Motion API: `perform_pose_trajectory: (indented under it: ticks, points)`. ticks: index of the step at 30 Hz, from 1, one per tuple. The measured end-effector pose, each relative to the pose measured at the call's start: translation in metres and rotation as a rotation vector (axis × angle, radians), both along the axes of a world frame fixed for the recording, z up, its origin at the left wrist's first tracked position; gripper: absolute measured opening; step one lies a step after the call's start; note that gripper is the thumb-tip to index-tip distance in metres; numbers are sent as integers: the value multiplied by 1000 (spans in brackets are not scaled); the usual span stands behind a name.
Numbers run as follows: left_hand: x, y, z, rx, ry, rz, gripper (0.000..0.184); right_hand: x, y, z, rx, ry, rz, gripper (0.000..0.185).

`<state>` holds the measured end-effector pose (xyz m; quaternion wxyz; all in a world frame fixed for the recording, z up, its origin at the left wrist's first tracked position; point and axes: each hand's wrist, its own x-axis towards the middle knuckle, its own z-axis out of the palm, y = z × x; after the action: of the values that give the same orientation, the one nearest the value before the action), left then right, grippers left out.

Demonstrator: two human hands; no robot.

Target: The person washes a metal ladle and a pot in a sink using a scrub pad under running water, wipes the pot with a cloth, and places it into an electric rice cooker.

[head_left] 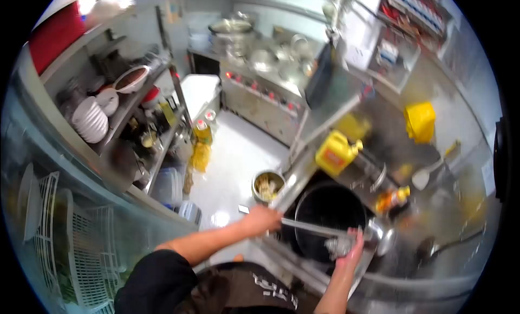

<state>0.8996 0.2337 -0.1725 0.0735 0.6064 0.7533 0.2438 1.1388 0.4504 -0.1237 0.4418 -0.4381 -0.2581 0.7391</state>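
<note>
My left hand (262, 221) is closed round one end of a long metal handle (309, 226), which reaches right over a large black pot (329, 211). In my right hand (353, 250) is a silvery wire scrubber (338, 247), held close to the handle's far part over the pot's right side. Shiny rounded metal (383, 235) shows just right of that hand; whether it joins the handle is blurred. A yellow jug (337, 153) stands behind the pot, and a yellow-capped bottle (392, 200) lies to its right.
A metal pot with food (268, 185) stands on the floor ahead. Shelves with stacked white bowls (90, 120) are at left, white racks (92, 254) nearer. A stove (260, 94) is at the back. A ladle (428, 249) and spatula (421, 178) lie at right.
</note>
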Motion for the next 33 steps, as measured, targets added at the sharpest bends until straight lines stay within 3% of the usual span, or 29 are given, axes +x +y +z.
perform_pose_trajectory:
  ticks: [2, 4, 6, 10, 15, 17, 20, 24, 27, 30, 33]
  points:
    - [-12, 4, -7, -139, 106, 94, 16, -2, 5, 5, 4, 28, 101, 32]
    - [-13, -5, 13, -93, -82, 243, 18, -6, -6, 29, 190, -5, 235, 33]
    - [-11, -7, 39, -106, -102, 342, 26, -10, 10, 32, 282, -42, 310, 37]
    - [-11, 0, 30, -203, -187, 487, 39, 9, 37, 28, 376, -93, 419, 39]
    - [-10, -9, 3, -115, -485, 626, 45, 47, 70, -86, 384, -550, 371, 35]
    - [2, -11, 9, -54, -647, 722, 44, 61, 78, -156, 551, -880, 385, 42]
    - [-7, -27, -4, 75, -765, 827, 41, 67, 69, -194, 710, -1168, 527, 52]
    - [-38, -39, -10, 228, -947, 871, 39, 55, 39, -184, 658, -1337, 782, 60]
    - [-74, -48, -17, 299, -1030, 821, 39, 46, 5, -168, 743, -1501, 782, 56]
    - [-111, -50, -21, 304, -1038, 841, 38, 36, -31, -163, 1052, -1442, 668, 53]
    - [-159, -61, -53, 196, -769, 843, 38, 10, -80, -146, 1184, -1282, 658, 48]
